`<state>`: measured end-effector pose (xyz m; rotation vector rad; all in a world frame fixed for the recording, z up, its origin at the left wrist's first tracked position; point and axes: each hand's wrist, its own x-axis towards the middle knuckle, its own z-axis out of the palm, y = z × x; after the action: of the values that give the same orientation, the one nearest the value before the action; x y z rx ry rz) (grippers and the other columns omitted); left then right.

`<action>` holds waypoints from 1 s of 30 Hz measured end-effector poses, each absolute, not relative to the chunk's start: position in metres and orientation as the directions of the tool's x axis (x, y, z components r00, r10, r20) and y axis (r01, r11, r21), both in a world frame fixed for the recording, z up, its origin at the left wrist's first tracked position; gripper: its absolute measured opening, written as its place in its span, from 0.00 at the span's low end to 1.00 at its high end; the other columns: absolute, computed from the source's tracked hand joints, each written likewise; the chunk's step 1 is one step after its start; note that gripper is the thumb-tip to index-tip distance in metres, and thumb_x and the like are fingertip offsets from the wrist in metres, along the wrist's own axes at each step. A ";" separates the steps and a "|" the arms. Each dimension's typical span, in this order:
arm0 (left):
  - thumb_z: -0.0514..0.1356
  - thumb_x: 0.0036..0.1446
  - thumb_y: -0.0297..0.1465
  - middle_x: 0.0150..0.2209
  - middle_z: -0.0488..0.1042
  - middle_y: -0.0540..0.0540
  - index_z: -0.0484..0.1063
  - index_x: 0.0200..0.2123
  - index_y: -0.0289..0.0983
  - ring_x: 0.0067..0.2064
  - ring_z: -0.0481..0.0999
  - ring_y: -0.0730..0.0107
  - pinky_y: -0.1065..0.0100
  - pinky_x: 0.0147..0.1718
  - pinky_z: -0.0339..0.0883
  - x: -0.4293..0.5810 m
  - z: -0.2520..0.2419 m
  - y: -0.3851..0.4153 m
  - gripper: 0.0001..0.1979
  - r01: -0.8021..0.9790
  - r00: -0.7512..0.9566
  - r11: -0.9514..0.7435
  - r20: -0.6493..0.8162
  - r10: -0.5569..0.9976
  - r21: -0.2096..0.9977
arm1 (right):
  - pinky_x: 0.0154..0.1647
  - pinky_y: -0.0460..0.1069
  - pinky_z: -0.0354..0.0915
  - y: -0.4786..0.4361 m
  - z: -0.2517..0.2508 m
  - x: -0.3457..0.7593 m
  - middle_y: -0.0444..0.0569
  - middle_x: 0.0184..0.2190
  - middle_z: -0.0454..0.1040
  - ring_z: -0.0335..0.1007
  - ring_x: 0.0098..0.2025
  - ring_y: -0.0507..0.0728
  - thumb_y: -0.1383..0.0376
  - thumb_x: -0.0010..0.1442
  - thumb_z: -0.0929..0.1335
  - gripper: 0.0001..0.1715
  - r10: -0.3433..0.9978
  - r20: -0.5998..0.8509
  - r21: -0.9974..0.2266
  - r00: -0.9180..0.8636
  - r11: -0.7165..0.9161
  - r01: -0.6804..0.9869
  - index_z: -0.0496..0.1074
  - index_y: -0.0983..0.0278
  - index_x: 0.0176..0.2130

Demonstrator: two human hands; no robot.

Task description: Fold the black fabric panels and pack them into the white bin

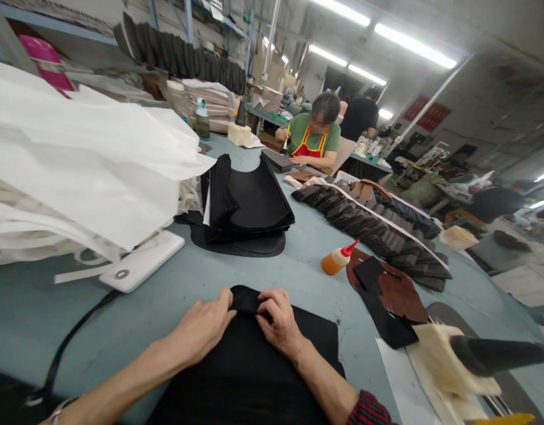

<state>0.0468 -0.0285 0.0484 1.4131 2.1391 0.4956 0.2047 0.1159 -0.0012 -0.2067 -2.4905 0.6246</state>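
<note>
From the head view, the left hand (211,323) and right hand (281,323) pinch the far edge of the black sheet (240,378) — seemingly to keep it aligned. It lies on the tabletop's (136,316) near side; the red-tipped bottle (337,261) sits apart — likely for working room.

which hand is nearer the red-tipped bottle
Right. The right hand holds the black sheet, to the left of the red-tipped bottle and nearer the camera; the left hand holds the same sheet, farther left.
</note>
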 end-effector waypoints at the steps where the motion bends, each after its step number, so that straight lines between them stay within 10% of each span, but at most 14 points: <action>1: 0.51 0.59 0.35 0.35 0.76 0.46 0.58 0.45 0.38 0.37 0.77 0.61 0.60 0.38 0.66 0.045 0.046 -0.024 0.12 0.597 -0.318 0.387 -0.235 0.918 0.703 | 0.44 0.56 0.65 0.116 -0.001 0.205 0.50 0.38 0.70 0.66 0.40 0.58 0.66 0.58 0.69 0.06 0.293 0.475 -0.487 -0.830 0.873 0.029 0.66 0.62 0.37; 7: 0.58 0.50 0.31 0.47 0.73 0.45 0.52 0.53 0.40 0.45 0.76 0.69 0.63 0.47 0.69 0.028 0.022 -0.001 0.27 0.058 -0.397 0.164 -0.128 0.909 0.985 | 0.40 0.56 0.66 0.119 -0.011 0.202 0.52 0.34 0.72 0.67 0.35 0.59 0.54 0.55 0.72 0.31 0.531 0.490 -0.459 -0.691 0.832 0.313 0.64 0.67 0.51; 15: 0.62 0.47 0.29 0.57 0.68 0.38 0.57 0.51 0.39 0.56 0.72 0.63 0.57 0.57 0.65 0.012 0.014 0.013 0.28 -0.094 -0.283 0.035 -0.060 0.957 0.995 | 0.53 0.56 0.66 0.120 -0.008 0.193 0.53 0.48 0.73 0.68 0.50 0.58 0.70 0.64 0.63 0.25 0.300 0.468 -0.565 -0.831 0.825 -0.021 0.60 0.61 0.60; 30: 0.52 0.62 0.30 0.36 0.72 0.48 0.72 0.36 0.38 0.40 0.71 0.71 0.66 0.42 0.64 -0.025 0.006 -0.001 0.09 0.757 -0.107 -0.044 0.190 0.976 0.652 | 0.38 0.52 0.65 0.124 -0.013 0.197 0.51 0.34 0.70 0.65 0.37 0.55 0.73 0.64 0.61 0.14 0.362 0.504 -0.497 -0.784 0.864 0.080 0.74 0.63 0.42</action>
<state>-0.0248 -0.0009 0.0058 1.8361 1.9050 0.9177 0.1970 0.1242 -0.0129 -0.3190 -2.4247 0.6117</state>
